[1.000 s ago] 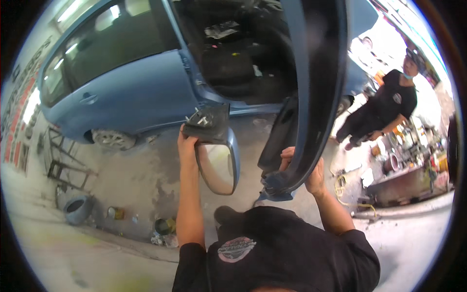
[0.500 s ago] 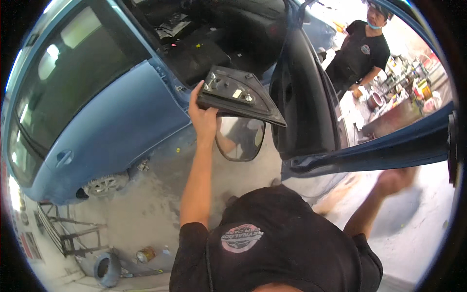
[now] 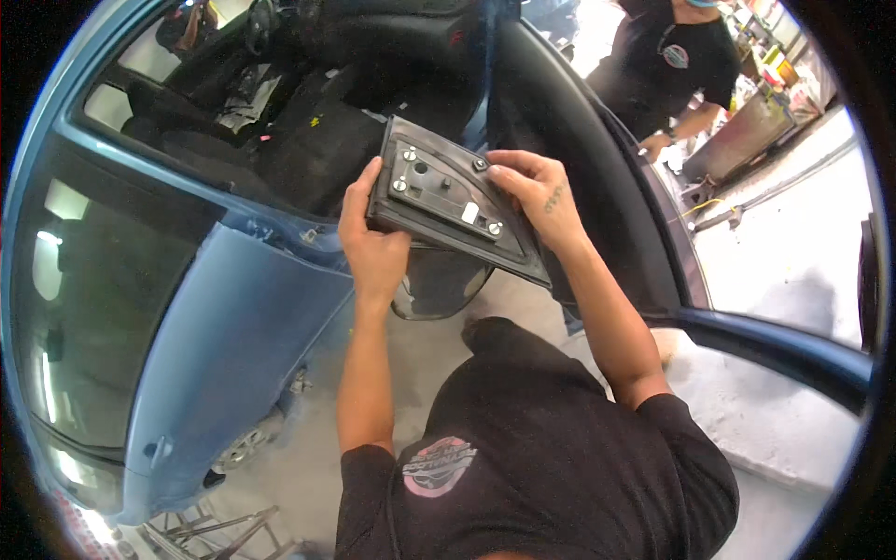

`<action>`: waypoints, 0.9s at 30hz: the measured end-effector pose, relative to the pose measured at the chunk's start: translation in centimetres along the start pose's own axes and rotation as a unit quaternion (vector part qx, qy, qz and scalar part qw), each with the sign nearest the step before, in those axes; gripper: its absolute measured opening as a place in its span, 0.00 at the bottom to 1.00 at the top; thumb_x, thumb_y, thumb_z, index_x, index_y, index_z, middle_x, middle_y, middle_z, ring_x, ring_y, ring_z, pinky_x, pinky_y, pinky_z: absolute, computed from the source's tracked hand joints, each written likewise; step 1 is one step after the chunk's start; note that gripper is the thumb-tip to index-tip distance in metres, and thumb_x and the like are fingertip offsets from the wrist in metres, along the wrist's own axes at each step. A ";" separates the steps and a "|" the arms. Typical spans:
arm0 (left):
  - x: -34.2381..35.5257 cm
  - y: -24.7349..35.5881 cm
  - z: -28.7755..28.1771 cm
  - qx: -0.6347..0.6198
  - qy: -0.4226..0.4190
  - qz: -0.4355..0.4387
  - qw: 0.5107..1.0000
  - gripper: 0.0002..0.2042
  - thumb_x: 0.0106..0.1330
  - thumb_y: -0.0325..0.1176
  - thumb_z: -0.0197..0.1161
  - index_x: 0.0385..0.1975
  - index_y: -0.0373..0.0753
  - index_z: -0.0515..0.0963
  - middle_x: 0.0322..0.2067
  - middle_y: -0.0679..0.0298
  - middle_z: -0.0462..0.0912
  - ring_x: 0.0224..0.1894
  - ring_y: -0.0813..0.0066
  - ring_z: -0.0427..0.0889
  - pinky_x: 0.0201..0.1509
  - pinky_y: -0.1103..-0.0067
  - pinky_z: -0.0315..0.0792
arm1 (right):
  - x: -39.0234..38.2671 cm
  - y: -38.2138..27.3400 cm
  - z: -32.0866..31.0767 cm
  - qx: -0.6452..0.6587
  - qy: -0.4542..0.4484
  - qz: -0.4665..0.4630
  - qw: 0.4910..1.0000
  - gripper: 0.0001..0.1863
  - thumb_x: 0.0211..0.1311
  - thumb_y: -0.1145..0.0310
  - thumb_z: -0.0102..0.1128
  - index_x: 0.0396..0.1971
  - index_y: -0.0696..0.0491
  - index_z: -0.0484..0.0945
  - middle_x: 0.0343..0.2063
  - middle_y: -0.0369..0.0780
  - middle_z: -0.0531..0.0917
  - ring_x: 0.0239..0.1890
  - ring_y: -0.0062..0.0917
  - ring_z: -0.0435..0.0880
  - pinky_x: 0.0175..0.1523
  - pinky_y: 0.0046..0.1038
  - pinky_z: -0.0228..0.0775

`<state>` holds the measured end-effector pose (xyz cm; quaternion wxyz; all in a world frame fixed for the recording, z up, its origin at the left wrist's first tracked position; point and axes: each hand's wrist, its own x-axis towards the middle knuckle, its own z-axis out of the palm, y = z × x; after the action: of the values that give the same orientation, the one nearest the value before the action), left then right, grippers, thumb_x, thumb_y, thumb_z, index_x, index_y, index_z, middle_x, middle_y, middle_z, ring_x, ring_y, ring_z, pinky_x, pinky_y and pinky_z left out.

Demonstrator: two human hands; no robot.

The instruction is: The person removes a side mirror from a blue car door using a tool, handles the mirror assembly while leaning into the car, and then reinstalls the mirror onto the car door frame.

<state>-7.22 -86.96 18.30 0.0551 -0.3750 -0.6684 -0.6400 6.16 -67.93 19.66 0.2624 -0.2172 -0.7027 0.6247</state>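
A car side mirror (image 3: 446, 198) is held up in front of me, the back of its black triangular mounting base facing me. Several bright screw studs and a small pale label show on that base. Its glass (image 3: 441, 287) hangs below, reflecting. My left hand (image 3: 373, 259) is closed around the wide left end, thumb in front. At the upper right edge, the thumb and fingers of my right hand (image 3: 544, 198) grip the base beside a small round fitting; the fingertips' far side is hidden.
An open black-lined car door (image 3: 597, 159) stands close on my right. Left is the blue car body (image 3: 229, 327), with the cabin seat (image 3: 327, 154) beyond. Past the door a person in a black shirt (image 3: 667, 65) stands near a cluttered bench (image 3: 737, 135). A metal stand (image 3: 219, 532) is at lower left.
My right hand has come from the far right, below the door, to the mirror's upper edge. My view has turned and the person beyond the door appears shifted.
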 end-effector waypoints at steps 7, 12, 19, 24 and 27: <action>5.4 -4.9 -1.0 0.058 -0.014 0.000 0.998 0.34 0.50 0.14 0.65 0.64 0.36 0.75 0.52 0.57 0.81 0.55 0.63 0.81 0.62 0.72 0.72 | 8.9 4.5 4.1 0.251 -0.054 0.173 0.951 0.18 0.59 0.68 0.63 0.48 0.59 0.81 0.40 0.41 0.84 0.40 0.25 0.82 0.48 0.25 0.72; 8.9 -7.4 -0.8 0.071 -0.015 0.012 0.997 0.34 0.48 0.15 0.66 0.63 0.35 0.76 0.50 0.55 0.81 0.53 0.59 0.82 0.61 0.70 0.73 | 12.4 5.7 6.2 0.244 -0.023 0.190 0.951 0.15 0.59 0.67 0.61 0.45 0.56 0.80 0.39 0.39 0.82 0.42 0.25 0.81 0.51 0.27 0.71; 15.0 -10.3 -1.5 0.121 -0.084 0.076 0.986 0.35 0.47 0.17 0.66 0.63 0.40 0.78 0.50 0.54 0.81 0.52 0.56 0.84 0.57 0.68 0.77 | 16.6 7.4 7.9 0.176 0.031 0.144 0.973 0.17 0.61 0.67 0.62 0.48 0.59 0.82 0.39 0.39 0.85 0.38 0.21 0.81 0.45 0.24 0.73; 17.4 -13.0 -2.2 0.128 -0.108 0.081 0.983 0.34 0.47 0.18 0.66 0.62 0.42 0.78 0.49 0.54 0.81 0.50 0.52 0.84 0.55 0.67 0.77 | 18.0 7.0 8.4 -0.029 0.037 0.046 0.998 0.17 0.66 0.67 0.64 0.48 0.63 0.86 0.33 0.40 0.89 0.33 0.18 0.84 0.41 0.23 0.76; 19.1 -14.2 -2.6 0.114 -0.117 0.093 0.982 0.34 0.47 0.18 0.66 0.62 0.42 0.78 0.49 0.53 0.81 0.51 0.50 0.83 0.56 0.66 0.77 | 19.2 8.0 8.9 -0.157 0.052 -0.072 0.984 0.18 0.66 0.66 0.63 0.47 0.66 0.85 0.30 0.40 0.90 0.31 0.17 0.84 0.39 0.24 0.76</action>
<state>-30.03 -79.68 17.81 0.0777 -0.4989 -0.7011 -0.5035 -14.45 -61.54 12.87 0.3054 -0.2371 -0.7910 0.4742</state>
